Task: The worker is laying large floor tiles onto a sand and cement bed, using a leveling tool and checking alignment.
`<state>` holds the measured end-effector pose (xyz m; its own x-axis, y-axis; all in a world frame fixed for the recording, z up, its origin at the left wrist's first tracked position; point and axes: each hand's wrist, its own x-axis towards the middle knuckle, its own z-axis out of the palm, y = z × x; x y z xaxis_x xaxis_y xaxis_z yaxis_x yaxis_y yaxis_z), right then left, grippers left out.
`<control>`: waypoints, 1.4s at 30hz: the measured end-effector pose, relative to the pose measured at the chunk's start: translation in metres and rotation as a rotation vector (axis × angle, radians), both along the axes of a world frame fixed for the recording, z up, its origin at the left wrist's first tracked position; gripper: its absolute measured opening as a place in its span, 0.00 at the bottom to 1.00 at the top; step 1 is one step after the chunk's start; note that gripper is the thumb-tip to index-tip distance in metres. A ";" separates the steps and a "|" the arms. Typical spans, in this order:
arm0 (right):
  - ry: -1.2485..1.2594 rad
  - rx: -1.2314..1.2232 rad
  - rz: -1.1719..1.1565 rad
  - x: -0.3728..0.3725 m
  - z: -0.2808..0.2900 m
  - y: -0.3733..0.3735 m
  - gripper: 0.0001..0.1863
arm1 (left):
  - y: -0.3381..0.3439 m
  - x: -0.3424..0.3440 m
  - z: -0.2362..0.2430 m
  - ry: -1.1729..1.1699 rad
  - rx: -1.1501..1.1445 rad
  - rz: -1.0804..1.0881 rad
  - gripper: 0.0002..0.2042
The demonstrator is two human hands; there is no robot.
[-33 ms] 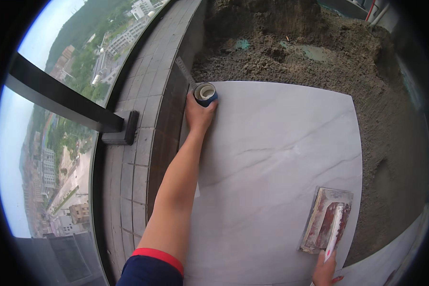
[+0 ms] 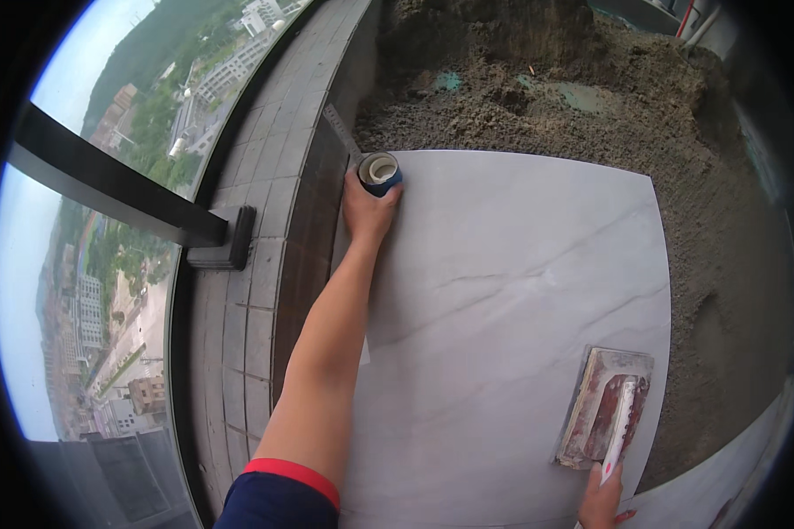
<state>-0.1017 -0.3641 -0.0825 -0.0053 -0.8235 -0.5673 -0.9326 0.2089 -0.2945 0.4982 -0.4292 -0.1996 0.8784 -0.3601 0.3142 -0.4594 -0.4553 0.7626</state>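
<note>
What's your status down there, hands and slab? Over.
Left hand gripping cylinder at far left corner of slab. Right hand gripping float over its near right part. In the way: left forearm, covering some slab.

No writing, numbers or signs can be read.

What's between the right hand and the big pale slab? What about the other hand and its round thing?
A float: the right hand grips its handle, its plate over the slab near the right edge. Nothing visible separates the left hand from the round thing it holds.
</note>
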 end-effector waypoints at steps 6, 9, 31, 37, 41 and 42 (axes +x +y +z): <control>0.020 -0.002 0.022 0.003 -0.001 -0.003 0.30 | 0.012 -0.012 -0.006 -0.055 0.070 0.111 0.47; -0.256 0.031 0.081 -0.040 -0.023 -0.009 0.32 | 0.043 -0.066 -0.007 -0.070 0.349 -0.061 0.43; -0.366 0.137 0.310 0.315 0.007 -0.145 0.33 | 0.164 -0.225 0.026 0.000 0.715 -0.215 0.41; -0.628 -0.259 0.315 0.322 0.083 -0.133 0.34 | 0.167 -0.223 0.028 0.029 0.696 -0.224 0.42; -0.454 -0.289 0.311 0.316 0.010 -0.106 0.34 | 0.158 -0.225 0.027 0.023 0.692 -0.234 0.42; -0.449 -0.300 0.304 0.314 -0.014 -0.118 0.34 | 0.153 -0.227 0.027 0.018 0.685 -0.242 0.42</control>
